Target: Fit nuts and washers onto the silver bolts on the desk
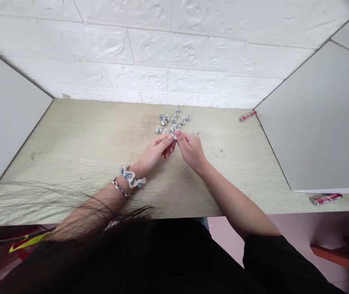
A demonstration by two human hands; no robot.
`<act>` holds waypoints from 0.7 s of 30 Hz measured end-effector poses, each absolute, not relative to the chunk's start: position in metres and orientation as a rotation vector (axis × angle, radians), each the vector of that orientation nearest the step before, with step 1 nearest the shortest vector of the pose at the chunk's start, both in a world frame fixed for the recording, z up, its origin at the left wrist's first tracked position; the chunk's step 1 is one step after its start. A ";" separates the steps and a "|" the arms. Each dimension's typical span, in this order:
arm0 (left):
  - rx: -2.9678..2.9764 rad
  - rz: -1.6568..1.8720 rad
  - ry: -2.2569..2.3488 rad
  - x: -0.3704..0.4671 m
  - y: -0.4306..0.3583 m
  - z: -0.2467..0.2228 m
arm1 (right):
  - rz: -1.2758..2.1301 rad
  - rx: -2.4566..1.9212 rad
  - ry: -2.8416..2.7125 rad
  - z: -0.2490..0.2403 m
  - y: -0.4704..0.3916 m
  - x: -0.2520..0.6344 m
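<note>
My left hand [159, 149] and my right hand [190, 150] meet over the middle of the wooden tabletop [101, 147]. Between their fingertips is a small silver bolt [175, 138], pinched from both sides. Fingers cover most of it, so its thread and any nut or washer cannot be made out. Just beyond the hands, several silver bolts with wide washers stand in a loose cluster, such as one bolt [158, 129] at its left and another bolt [188, 117] at its right. A small metal piece [196, 133] lies beside my right hand.
A white brick-patterned wall [150, 49] closes the back, with a grey panel [5, 118] at left and another panel [321, 118] at right. One red-and-silver cylinder [247, 116] lies by the right panel; a second cylinder [327, 199] lies near the front edge. Dark hair strands cross the lower left.
</note>
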State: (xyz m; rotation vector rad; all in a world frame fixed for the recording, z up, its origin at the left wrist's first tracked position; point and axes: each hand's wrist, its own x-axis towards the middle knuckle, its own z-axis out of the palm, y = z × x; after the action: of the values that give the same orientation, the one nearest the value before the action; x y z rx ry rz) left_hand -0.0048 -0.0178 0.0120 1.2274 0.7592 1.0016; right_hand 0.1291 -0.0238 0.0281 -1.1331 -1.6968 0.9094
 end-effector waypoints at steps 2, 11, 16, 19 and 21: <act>1.224 1.000 0.760 -0.006 -0.016 0.011 | 0.900 -1.154 -1.744 0.030 -0.023 0.130; 1.309 0.977 0.810 -0.005 -0.015 0.012 | 0.731 -1.317 -1.879 0.034 -0.020 0.137; 1.461 0.965 0.883 -0.003 -0.017 0.011 | 0.690 -1.371 -1.890 0.032 -0.021 0.136; 1.461 0.980 0.899 -0.004 -0.015 0.008 | 0.664 -1.375 -1.865 0.028 -0.020 0.133; 1.424 0.988 0.910 -0.005 -0.014 0.007 | 0.660 -1.363 -1.849 0.026 -0.020 0.131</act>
State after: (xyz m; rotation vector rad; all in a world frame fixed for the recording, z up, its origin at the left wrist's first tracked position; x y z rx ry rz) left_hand -0.0045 -0.0136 0.0068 1.4245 0.9099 0.9876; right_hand 0.1309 -0.0202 0.0257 -1.3631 -1.8485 0.6595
